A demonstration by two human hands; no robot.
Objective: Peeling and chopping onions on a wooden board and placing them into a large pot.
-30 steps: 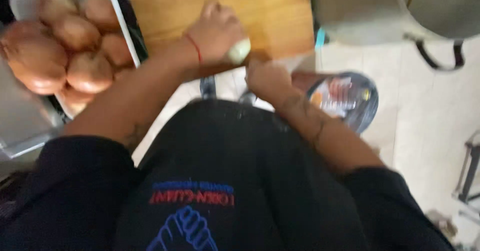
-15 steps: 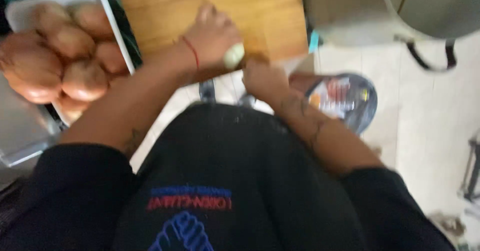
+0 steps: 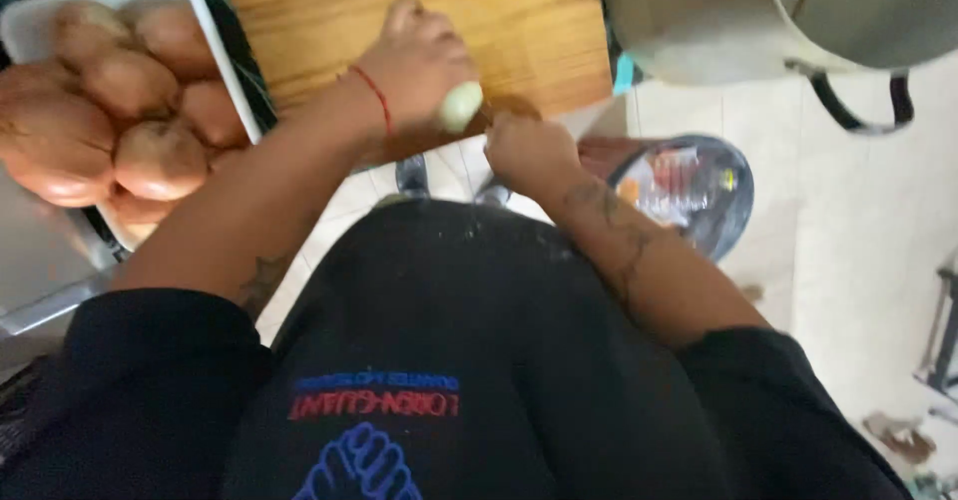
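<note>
Item: pale peeled onion (image 3: 460,106), small and rounded, at the near edge of the wooden cutting board (image 3: 329,21).

Left hand (image 3: 419,61): curled over the onion, fingers closed round it, pinning it at the board's near edge.

Right hand (image 3: 529,151): just off the board's near right corner, closed in a fist close beside the onion; what it grips is hidden, so I cannot tell whether it holds a blade or a strip of skin.

Left of the board: white tray (image 3: 215,51) heaped with brown unpeeled onions (image 3: 110,111).

Right of the board: large metal pot (image 3: 748,11).

Below the board, on the floor: bin (image 3: 699,186) with scraps.

Handling note: the step looks like peeling or trimming. Best done with the onion held firmly, fingertips tucked back, strokes short and directed away from the holding hand, scraps dropped clear of the board.
</note>
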